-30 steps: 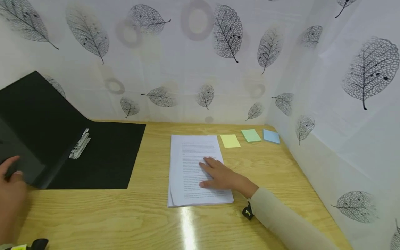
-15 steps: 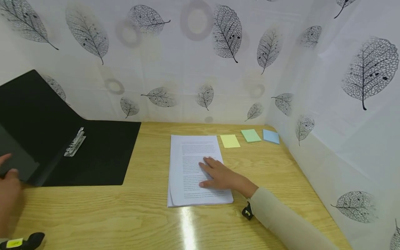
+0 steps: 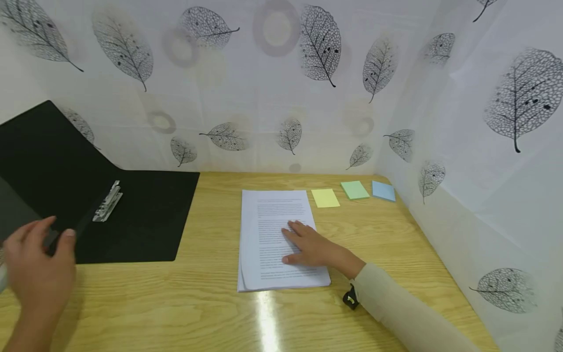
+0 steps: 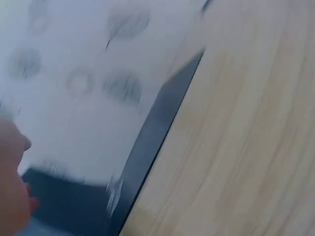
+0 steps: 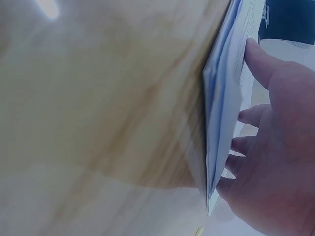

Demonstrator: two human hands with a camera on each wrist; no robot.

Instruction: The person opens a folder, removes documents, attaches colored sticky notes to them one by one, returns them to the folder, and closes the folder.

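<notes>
A black folder lies spread at the left of the table, its left cover tilted up. A metal clip sits near its spine. My left hand is at the folder's lower left, in front of the raised cover, fingers loosely bent and apart with nothing visible between them. The left wrist view is blurred; part of that hand shows there beside the folder. My right hand rests flat with spread fingers on a stack of printed paper; the right wrist view shows the stack's edges.
Yellow, green and blue sticky note pads lie in a row behind the paper's right side. A leaf-patterned white curtain borders the wooden table at the back and right.
My left hand has come off the raised cover's edge and moved right, into fuller view. Earlier the folder slid slightly left. The right hand stays on the paper.
</notes>
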